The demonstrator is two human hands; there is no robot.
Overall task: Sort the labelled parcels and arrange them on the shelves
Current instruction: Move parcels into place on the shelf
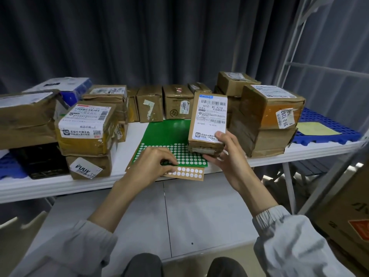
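— Standing on end at the front of the white shelf (299, 150), the labelled parcel (209, 120) is held by the right hand (221, 154) — thumb on the label face, fingers curled under the lower end. Long axis?

— Upright, label turned toward the camera, tilted back a little.

— And the left hand (155, 162)?

— Just left of the parcel and lower, fingertips bent down onto the green sticker sheet (167, 134), apparently pinching at a white dot. A dot would likely be carried rightward and up to the parcel; whether one is lifted cannot be told.

— Around it?

— Other parcels (87, 124) are stacked behind and on both sides.
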